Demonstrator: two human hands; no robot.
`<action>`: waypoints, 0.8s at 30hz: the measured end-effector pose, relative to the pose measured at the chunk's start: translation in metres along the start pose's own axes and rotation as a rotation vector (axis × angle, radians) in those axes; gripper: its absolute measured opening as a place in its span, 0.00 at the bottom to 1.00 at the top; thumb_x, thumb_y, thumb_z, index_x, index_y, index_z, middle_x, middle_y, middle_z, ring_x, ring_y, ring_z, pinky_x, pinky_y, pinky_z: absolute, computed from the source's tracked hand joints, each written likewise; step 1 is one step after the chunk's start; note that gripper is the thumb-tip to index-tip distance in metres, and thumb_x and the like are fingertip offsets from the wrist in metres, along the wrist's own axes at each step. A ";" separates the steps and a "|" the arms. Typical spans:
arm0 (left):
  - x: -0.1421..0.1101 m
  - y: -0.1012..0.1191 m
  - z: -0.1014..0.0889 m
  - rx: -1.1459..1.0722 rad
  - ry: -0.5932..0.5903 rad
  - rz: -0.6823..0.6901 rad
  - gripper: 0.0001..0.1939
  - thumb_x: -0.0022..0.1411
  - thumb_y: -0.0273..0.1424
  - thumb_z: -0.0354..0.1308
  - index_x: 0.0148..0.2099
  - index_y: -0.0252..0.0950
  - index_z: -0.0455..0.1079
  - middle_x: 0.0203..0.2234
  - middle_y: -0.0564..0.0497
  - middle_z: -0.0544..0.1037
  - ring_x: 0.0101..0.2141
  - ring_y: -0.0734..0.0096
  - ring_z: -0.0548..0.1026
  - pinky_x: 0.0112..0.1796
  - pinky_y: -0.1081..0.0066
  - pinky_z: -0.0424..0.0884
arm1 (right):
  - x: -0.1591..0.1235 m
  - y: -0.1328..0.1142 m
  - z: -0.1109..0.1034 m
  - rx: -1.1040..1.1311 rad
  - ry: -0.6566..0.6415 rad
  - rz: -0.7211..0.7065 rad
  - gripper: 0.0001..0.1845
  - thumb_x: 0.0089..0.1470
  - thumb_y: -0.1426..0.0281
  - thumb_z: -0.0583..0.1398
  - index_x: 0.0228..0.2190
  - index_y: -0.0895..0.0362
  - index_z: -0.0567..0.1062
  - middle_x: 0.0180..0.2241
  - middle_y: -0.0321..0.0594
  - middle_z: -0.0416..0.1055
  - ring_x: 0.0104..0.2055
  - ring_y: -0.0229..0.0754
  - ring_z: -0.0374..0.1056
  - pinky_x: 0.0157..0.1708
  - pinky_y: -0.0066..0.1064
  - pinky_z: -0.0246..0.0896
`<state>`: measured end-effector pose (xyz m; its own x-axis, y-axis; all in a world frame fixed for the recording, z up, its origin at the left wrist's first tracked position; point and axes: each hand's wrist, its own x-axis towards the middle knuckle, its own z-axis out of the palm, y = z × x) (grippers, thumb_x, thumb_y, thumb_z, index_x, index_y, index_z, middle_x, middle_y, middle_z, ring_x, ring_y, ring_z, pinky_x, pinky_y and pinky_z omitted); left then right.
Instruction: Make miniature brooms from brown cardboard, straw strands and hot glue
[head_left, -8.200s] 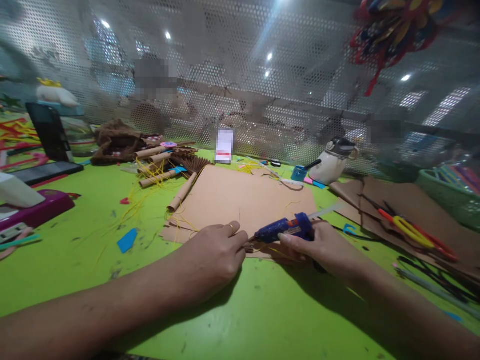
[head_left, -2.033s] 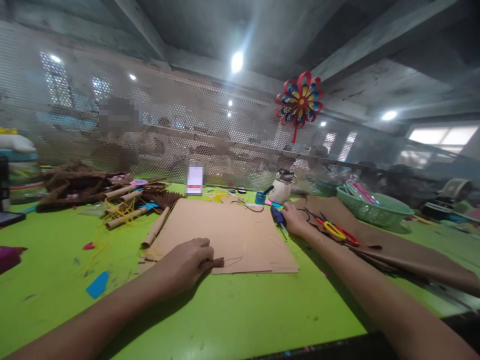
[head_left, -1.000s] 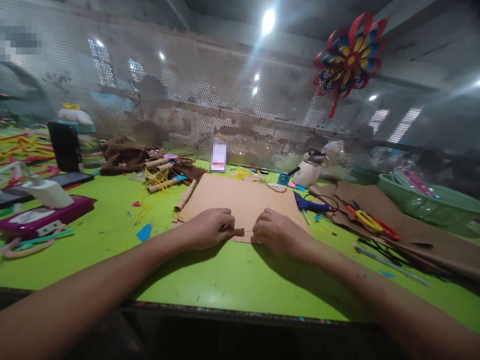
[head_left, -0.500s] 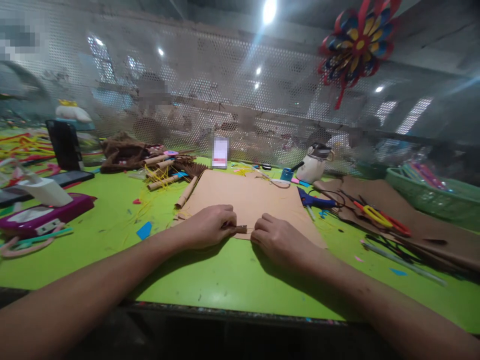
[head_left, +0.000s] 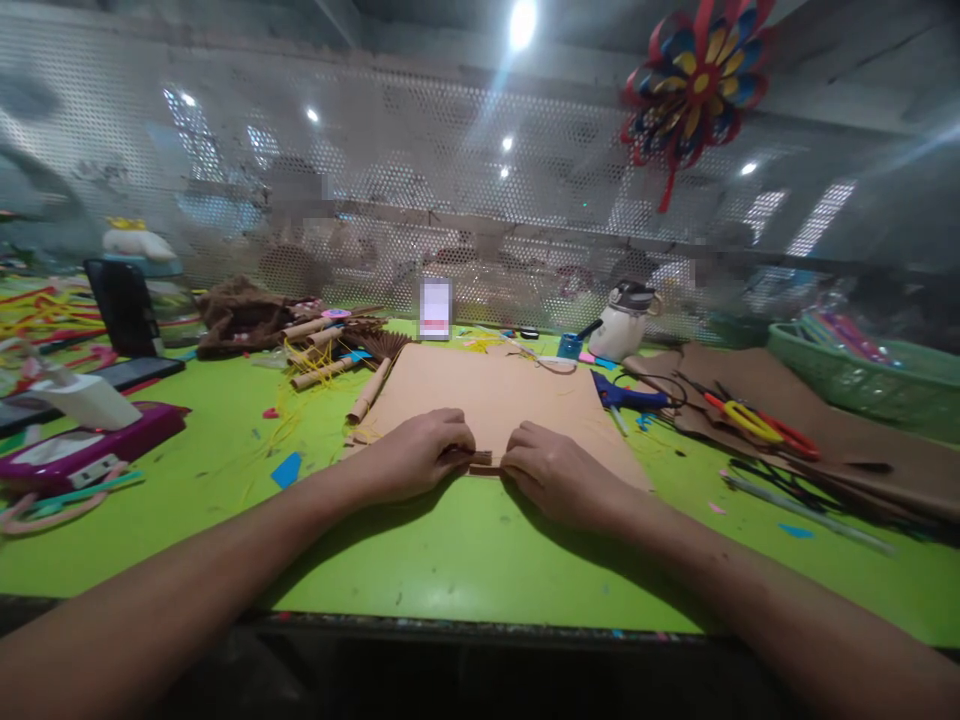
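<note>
A sheet of brown paper (head_left: 480, 390) lies flat on the green table. At its near edge my left hand (head_left: 424, 450) is closed, thumb and fingers pinching a small folded piece of brown paper (head_left: 482, 457) that sticks out to the right. Just across from it, my right hand (head_left: 559, 470) is closed too, its fingertips pressed together on a narrow brown strip (head_left: 486, 470) along the sheet's near edge. Whether this strip is a fold of the sheet or a separate piece, I cannot tell. Both hands rest low, with a small gap between the fingertips.
Rolled brown paper tubes (head_left: 326, 370) and yellow shreds lie left of the sheet. To the right are a blue glue gun (head_left: 634, 393), scissors (head_left: 757, 420) and a green basket (head_left: 840, 385). A white jug (head_left: 619, 325) and a phone (head_left: 435, 308) stand behind.
The hands stay almost in place; the right fingertips have shifted slightly. A darker brown strip now shows below the small folded piece. The view has turned a little.
</note>
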<state>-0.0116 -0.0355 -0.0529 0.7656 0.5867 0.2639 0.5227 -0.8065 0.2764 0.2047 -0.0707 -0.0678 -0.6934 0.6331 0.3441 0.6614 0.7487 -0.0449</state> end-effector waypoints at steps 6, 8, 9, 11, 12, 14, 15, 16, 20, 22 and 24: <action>0.001 -0.002 0.003 0.030 0.012 0.017 0.11 0.63 0.28 0.46 0.36 0.34 0.69 0.31 0.48 0.69 0.33 0.70 0.66 0.35 0.71 0.62 | 0.000 0.005 0.010 -0.049 0.027 0.035 0.07 0.56 0.75 0.52 0.29 0.61 0.69 0.29 0.43 0.65 0.31 0.40 0.57 0.30 0.31 0.51; 0.001 -0.001 0.002 0.042 0.002 0.018 0.10 0.63 0.27 0.46 0.36 0.34 0.69 0.31 0.48 0.69 0.33 0.69 0.66 0.34 0.71 0.62 | 0.001 0.006 0.013 -0.059 0.045 0.050 0.06 0.56 0.76 0.52 0.29 0.60 0.69 0.29 0.42 0.65 0.31 0.40 0.56 0.29 0.30 0.50; 0.001 0.001 0.002 0.049 -0.001 0.016 0.09 0.62 0.27 0.46 0.36 0.34 0.68 0.31 0.48 0.68 0.33 0.69 0.66 0.34 0.71 0.62 | 0.001 0.006 0.014 -0.065 0.052 0.062 0.06 0.56 0.76 0.53 0.29 0.60 0.68 0.29 0.42 0.65 0.30 0.39 0.56 0.29 0.30 0.49; 0.000 0.003 0.001 0.060 -0.002 0.010 0.08 0.62 0.28 0.47 0.36 0.34 0.67 0.32 0.48 0.68 0.33 0.69 0.66 0.34 0.71 0.62 | 0.001 0.006 0.015 -0.073 0.053 0.100 0.05 0.55 0.76 0.52 0.29 0.60 0.67 0.28 0.41 0.65 0.29 0.38 0.56 0.27 0.30 0.48; 0.000 0.005 0.001 0.063 -0.003 0.010 0.08 0.62 0.28 0.47 0.36 0.35 0.67 0.32 0.48 0.68 0.33 0.69 0.65 0.34 0.71 0.62 | 0.002 0.005 0.016 -0.073 0.047 0.124 0.05 0.55 0.75 0.52 0.29 0.60 0.67 0.28 0.41 0.65 0.28 0.38 0.55 0.27 0.29 0.47; 0.000 0.006 0.002 0.061 -0.004 0.009 0.07 0.61 0.30 0.49 0.36 0.35 0.67 0.32 0.49 0.68 0.34 0.68 0.65 0.35 0.70 0.62 | 0.003 0.006 0.017 -0.062 0.031 0.169 0.05 0.55 0.75 0.53 0.28 0.59 0.67 0.27 0.40 0.65 0.27 0.37 0.55 0.26 0.29 0.46; 0.001 0.005 0.003 0.056 0.000 0.008 0.07 0.61 0.31 0.49 0.36 0.35 0.67 0.32 0.49 0.68 0.34 0.68 0.65 0.35 0.70 0.62 | 0.003 0.006 0.017 -0.054 0.025 0.185 0.05 0.56 0.74 0.53 0.28 0.59 0.67 0.27 0.39 0.65 0.27 0.37 0.55 0.26 0.29 0.45; 0.001 0.004 0.005 0.049 0.006 0.005 0.08 0.61 0.32 0.49 0.36 0.35 0.67 0.32 0.49 0.68 0.34 0.68 0.65 0.35 0.70 0.62 | 0.003 0.007 0.017 -0.046 0.022 0.197 0.05 0.56 0.74 0.53 0.28 0.59 0.67 0.27 0.39 0.66 0.27 0.37 0.55 0.25 0.29 0.45; 0.005 -0.005 0.012 0.016 0.041 0.003 0.10 0.63 0.33 0.48 0.32 0.35 0.68 0.30 0.49 0.69 0.32 0.70 0.65 0.33 0.71 0.61 | 0.004 0.007 0.015 -0.014 0.019 0.217 0.05 0.55 0.74 0.54 0.28 0.59 0.67 0.26 0.39 0.66 0.26 0.36 0.56 0.25 0.28 0.45; 0.006 -0.007 0.013 -0.001 0.045 0.008 0.11 0.63 0.33 0.49 0.32 0.35 0.68 0.29 0.49 0.69 0.31 0.71 0.66 0.32 0.72 0.61 | 0.002 0.006 0.012 -0.003 0.033 0.209 0.06 0.57 0.73 0.54 0.28 0.59 0.68 0.27 0.39 0.66 0.27 0.36 0.57 0.26 0.28 0.47; 0.006 -0.008 0.012 -0.019 0.044 0.003 0.12 0.63 0.34 0.49 0.32 0.35 0.69 0.28 0.50 0.69 0.30 0.71 0.66 0.32 0.72 0.61 | 0.000 0.004 0.008 0.007 0.051 0.177 0.07 0.57 0.70 0.54 0.29 0.59 0.69 0.29 0.40 0.66 0.29 0.37 0.58 0.27 0.28 0.49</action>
<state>-0.0063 -0.0264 -0.0648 0.7498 0.5869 0.3053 0.5128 -0.8072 0.2924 0.2055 -0.0664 -0.0753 -0.5510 0.7443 0.3774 0.7697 0.6280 -0.1150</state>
